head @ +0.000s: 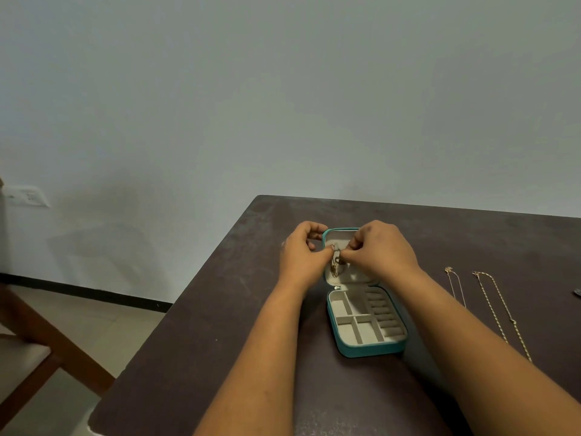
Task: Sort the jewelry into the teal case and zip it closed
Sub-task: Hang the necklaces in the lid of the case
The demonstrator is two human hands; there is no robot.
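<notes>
both hands, my left hand (300, 251) and right hand (382, 250), pinch a gold chain (335, 268) over the lid of the open teal case (366, 322) mid-table; two necklaces (500, 306) lie near the table's (204, 341) right edge.

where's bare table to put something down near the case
Bare table lies left of the teal case, out to the edge. Right is crowded: two necklaces lie there. Both hands, left hand and right hand, work over the lid.
</notes>
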